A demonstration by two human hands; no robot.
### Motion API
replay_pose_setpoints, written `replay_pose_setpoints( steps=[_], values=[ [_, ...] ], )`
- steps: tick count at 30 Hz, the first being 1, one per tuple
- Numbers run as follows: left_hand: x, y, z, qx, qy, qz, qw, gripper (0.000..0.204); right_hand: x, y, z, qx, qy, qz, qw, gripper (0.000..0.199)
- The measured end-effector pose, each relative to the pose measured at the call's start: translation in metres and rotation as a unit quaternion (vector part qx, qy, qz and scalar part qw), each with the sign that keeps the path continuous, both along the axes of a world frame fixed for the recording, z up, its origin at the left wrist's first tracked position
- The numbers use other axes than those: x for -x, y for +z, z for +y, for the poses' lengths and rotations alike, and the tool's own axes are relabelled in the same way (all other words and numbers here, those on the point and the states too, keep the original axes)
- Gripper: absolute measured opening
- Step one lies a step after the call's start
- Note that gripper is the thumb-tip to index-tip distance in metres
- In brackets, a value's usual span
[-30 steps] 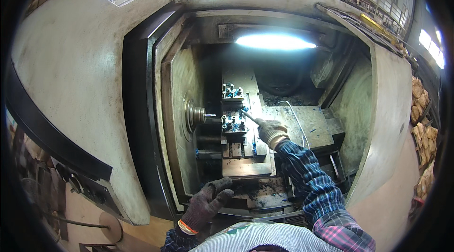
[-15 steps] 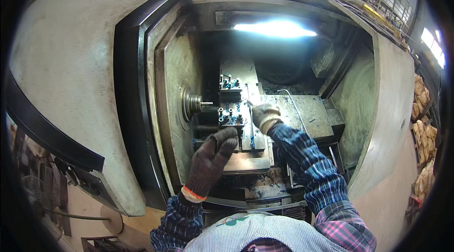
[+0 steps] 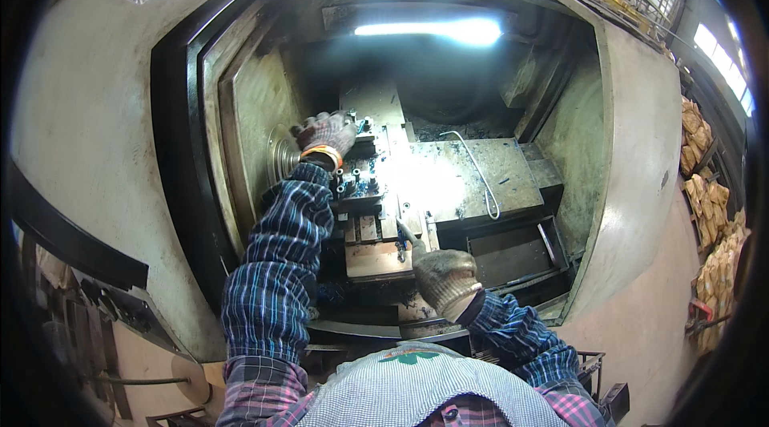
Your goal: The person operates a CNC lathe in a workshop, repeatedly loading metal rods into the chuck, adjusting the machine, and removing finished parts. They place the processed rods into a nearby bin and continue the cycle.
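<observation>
My left hand [image 3: 327,132], in a grey knit glove with an orange-edged cuff, reaches into the machine beside the round spindle nose [image 3: 282,153]. Its fingers curl by the far tool holder [image 3: 364,129]; what they hold, if anything, is hidden. Closer to me is a second tool holder [image 3: 358,183] with upright bolts and blue metal chips. My right hand [image 3: 444,275], in a dirty grey glove, stretches its index finger toward the near end of the slotted metal slide [image 3: 388,219]. The other fingers of that hand are folded, and nothing shows in them.
A thin hooked metal rod [image 3: 479,171] lies on the flat cover plate [image 3: 517,179] at right. A bright lamp [image 3: 432,30] spans the back of the enclosure. The machine's side wall [image 3: 240,130] stands close to my left arm. Brown wrapped bundles [image 3: 709,207] sit outside, far right.
My left hand has moved up and forward, from near the closer tool holder to beside the spindle. My right hand has drawn back toward me along the slide. The view has shifted.
</observation>
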State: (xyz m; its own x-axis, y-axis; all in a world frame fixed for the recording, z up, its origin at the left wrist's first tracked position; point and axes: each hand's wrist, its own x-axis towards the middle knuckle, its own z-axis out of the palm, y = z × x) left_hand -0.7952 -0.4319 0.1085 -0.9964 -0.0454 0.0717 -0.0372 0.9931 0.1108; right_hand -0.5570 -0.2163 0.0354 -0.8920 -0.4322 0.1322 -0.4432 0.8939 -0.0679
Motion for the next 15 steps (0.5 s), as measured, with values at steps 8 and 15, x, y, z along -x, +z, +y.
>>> replay_pose_setpoints(
  steps=[8, 15],
  values=[
    [0.075, -0.144, -0.088, 0.283, -0.032, -0.246, 0.927, 0.039, 0.054, -0.02, -0.015, -0.017, -0.003, 0.024, 1.0, 0.024],
    [0.097, -0.107, -0.059, 0.183, -0.211, -0.3, 0.912, 0.038, 0.006, 0.003, -0.016, -0.247, 0.014, -0.031, 0.968, 0.033]
  ],
)
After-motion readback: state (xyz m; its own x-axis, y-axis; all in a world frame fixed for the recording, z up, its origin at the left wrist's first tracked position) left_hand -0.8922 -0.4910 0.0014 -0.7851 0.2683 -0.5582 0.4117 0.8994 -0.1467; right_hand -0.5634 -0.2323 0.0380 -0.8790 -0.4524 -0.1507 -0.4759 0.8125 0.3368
